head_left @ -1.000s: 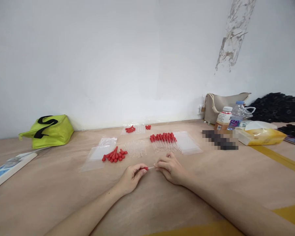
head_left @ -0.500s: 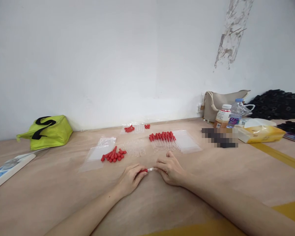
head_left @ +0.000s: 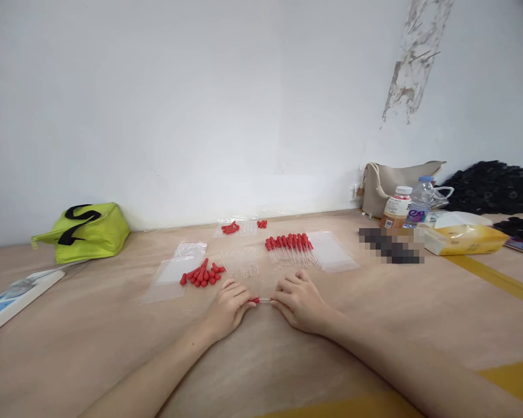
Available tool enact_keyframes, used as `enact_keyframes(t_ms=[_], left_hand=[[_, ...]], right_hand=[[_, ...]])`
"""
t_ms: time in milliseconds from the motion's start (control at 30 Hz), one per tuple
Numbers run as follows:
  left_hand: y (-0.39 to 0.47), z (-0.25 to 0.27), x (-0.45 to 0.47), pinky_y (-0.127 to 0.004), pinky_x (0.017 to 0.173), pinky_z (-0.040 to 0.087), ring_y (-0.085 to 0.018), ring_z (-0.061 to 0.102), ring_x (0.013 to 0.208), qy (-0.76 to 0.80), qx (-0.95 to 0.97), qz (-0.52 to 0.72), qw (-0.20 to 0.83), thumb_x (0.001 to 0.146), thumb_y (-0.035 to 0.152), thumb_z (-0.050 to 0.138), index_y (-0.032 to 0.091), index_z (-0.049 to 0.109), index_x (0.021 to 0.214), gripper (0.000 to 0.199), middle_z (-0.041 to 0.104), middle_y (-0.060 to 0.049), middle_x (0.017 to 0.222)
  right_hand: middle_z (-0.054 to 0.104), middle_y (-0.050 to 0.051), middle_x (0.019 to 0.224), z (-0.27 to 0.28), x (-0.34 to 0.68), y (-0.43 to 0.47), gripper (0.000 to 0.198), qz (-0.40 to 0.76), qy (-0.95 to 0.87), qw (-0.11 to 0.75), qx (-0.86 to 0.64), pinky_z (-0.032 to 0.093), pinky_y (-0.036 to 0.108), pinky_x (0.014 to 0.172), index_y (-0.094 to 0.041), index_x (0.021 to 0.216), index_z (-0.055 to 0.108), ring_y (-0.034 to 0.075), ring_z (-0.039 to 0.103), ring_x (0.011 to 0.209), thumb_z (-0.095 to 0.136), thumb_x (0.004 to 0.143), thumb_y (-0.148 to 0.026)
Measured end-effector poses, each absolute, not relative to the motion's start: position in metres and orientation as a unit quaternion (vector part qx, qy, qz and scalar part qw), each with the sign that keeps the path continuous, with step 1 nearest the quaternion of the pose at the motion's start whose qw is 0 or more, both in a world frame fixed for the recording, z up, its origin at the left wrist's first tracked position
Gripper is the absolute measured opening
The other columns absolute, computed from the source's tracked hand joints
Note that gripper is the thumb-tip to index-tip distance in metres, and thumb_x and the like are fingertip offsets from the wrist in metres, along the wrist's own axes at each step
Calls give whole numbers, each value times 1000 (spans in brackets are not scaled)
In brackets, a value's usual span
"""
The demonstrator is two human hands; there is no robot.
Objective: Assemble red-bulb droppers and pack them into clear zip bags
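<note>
My left hand [head_left: 232, 307] is closed on a red rubber bulb [head_left: 255, 300], most of it hidden by the fingers. My right hand [head_left: 299, 302] pinches a thin clear dropper tube [head_left: 265, 300], whose other end meets the bulb's mouth between the hands. Both hands stay low over the table. Beyond my left hand lies a pile of loose red rubber bulbs [head_left: 203, 274]. A row of loose clear tubes [head_left: 240, 262] lies right of that pile. Further right, several droppers with red bulbs on their tubes [head_left: 290, 244] lie side by side.
Clear plastic bags [head_left: 169, 277] lie at left, another bag [head_left: 333, 251] at right. More red bulbs [head_left: 230, 227] rest near the wall. A lime-green bag [head_left: 91, 232] and power strip [head_left: 21, 302] stand left. A tissue pack [head_left: 468, 235], drink bottle [head_left: 396, 207] and water bottle [head_left: 421, 200] stand right.
My left hand has shifted slightly left and its fingers cover more of the bulb. The tube now lies more level between the hands. The view has moved a little.
</note>
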State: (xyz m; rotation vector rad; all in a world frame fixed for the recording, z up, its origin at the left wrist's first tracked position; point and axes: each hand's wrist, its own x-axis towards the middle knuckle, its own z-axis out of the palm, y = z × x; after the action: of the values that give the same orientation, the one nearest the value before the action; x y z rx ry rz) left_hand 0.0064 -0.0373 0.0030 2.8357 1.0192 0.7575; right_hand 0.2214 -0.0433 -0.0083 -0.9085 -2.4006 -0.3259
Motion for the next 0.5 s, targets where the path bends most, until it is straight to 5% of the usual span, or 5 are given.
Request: enact_keyframes(t_ms=[233,400,500], left_hand=[[-43,3,3,-31,81,42,-18,52,91,393,859,311,102,85,23,47,24,40,124,39,52,-7,110],[-45,5,4,-28,77,43,-16,54,85,356,887,263,132,87,23,42,19,60,93,19,57,-5,92],[-45,6,6,-29,78,42,-17,54,85,347,893,255,131,88,24,40,20,60,93,22,58,-5,90]], right_hand=[[62,4,71,6,234,-38,21,-104,-858,259,-432,21,33,69,-19,71,63,15,49,72,45,81,-24],[64,1,68,25,239,12,26,17,-683,323,-655,21,34,74,-21,63,62,16,54,69,45,78,-34],[65,1,70,27,227,41,27,46,-621,326,-712,22,36,78,-21,64,62,17,56,73,44,76,-37]])
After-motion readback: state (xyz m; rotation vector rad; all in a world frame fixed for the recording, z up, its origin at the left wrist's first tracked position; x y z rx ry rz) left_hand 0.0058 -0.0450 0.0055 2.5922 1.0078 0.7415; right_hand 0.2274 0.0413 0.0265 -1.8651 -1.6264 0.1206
